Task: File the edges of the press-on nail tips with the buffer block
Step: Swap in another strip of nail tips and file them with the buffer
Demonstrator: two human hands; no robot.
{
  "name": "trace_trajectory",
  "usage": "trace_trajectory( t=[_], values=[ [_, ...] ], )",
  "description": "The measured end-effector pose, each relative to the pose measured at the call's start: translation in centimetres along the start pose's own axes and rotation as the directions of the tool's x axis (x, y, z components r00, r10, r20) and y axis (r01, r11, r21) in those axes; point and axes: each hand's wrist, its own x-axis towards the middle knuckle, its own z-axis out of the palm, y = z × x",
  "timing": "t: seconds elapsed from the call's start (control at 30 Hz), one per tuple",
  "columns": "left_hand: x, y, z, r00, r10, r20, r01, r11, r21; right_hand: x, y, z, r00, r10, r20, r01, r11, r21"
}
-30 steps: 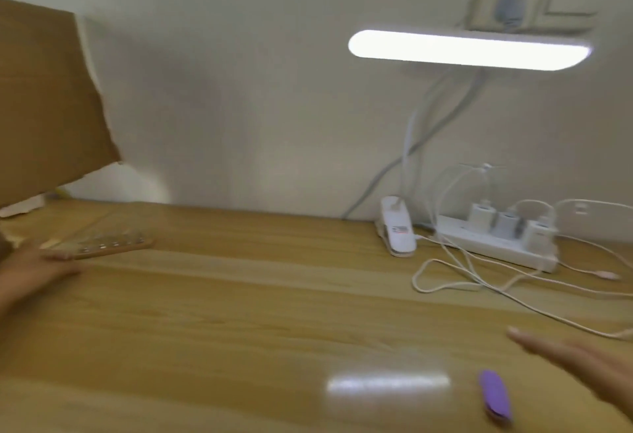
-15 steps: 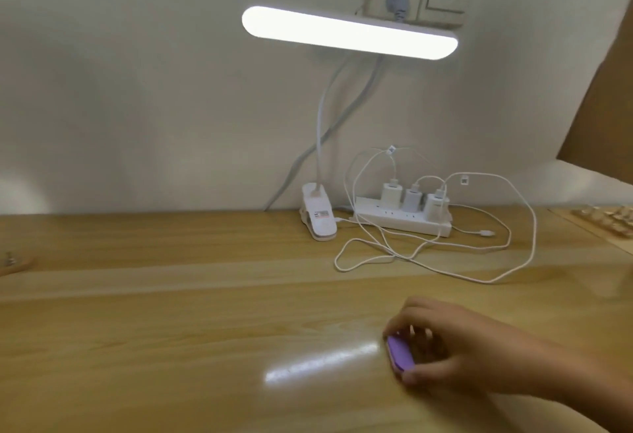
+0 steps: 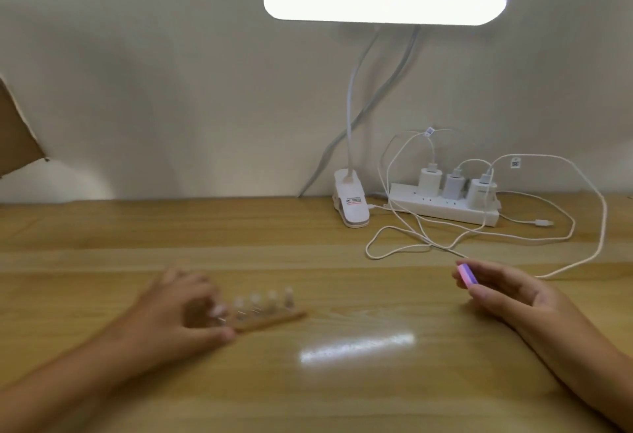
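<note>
Head: clip label (image 3: 354, 201) illegible; buffer block (image 3: 466, 275) pink-purple

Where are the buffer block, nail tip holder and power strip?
buffer block (image 3: 466, 274): head view, exposed purple end
nail tip holder (image 3: 275, 319): head view, wooden base, right end
power strip (image 3: 442, 209): head view, white body

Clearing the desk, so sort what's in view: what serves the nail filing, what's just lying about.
For the job: buffer block in the right hand; nail tips on their wooden strip, held by the left hand.
Lying about: clip lamp, power strip, chargers, white cables, cardboard.
</note>
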Motion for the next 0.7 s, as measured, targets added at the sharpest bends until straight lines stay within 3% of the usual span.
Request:
trace_trajectory(
  t=[0.2,0.27,0.33,0.4,0.53,0.6,0.7],
  values=[
    [-1.1,10.3,5.6,0.928,0.210,0.307,-0.223,0.975,0.008,0.1,0.4,-0.1,0.991,-0.047,-0.124,0.061,0.992,0.114],
    [-1.9,12.5,6.3,0.819,0.303,0.487,-0.349,0.937,0.004,0.1,0.3,-0.2,0.989,-0.046,-0.141,0.067,0.986,0.152],
    [-2.2,13.9,6.2,0.729,0.355,0.585,-0.348,0.929,-0.130,0.0,0.3,-0.4,0.990,-0.027,-0.140,0.056,0.977,0.205],
    [-1.8,14.6,6.1,0.734,0.427,0.528,-0.322,0.903,-0.283,0.0,0.1,-0.4,0.994,-0.007,-0.113,0.034,0.969,0.245],
    [0.8,16.3,7.1,0.905,0.327,0.272,-0.213,0.902,-0.375,0.1,-0.1,0.1,0.999,0.051,-0.004,-0.047,0.956,0.289],
    [2.1,17.3,8.3,0.914,0.336,0.228,-0.241,0.901,-0.362,0.1,-0.1,0.2,0.995,0.068,0.067,-0.086,0.947,0.310],
    [3.0,18.2,9.4,0.870,0.417,0.262,-0.294,0.867,-0.403,0.1,0.0,0.0,0.981,0.078,0.179,-0.140,0.919,0.369]
  ],
)
